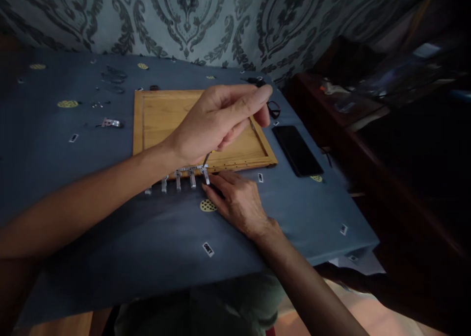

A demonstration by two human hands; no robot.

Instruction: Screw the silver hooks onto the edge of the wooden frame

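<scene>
A framed wooden panel [169, 117], like a cabinet door, lies flat on the table. Along its near edge sits a row of several metal hinges [178, 180], partly covered by my left forearm. My left hand [224, 120] is closed above the panel around a screwdriver [207, 158]; its thin shaft reaches down to the rightmost hinge [205, 173], while most of the handle is hidden in the hand. Low at the panel's near edge, my right hand [241, 201] has its fingertips gripping beside that same hinge. Small dark holes run along the edge to its right.
On the blue patterned tablecloth [147, 247], a loose hinge [111, 123] and several tiny screws [97, 105] lie left of the panel. A black phone [298, 151] rests at the right. Behind it is a dark looped object [274, 109]. A patterned curtain [187, 22] hangs behind the table.
</scene>
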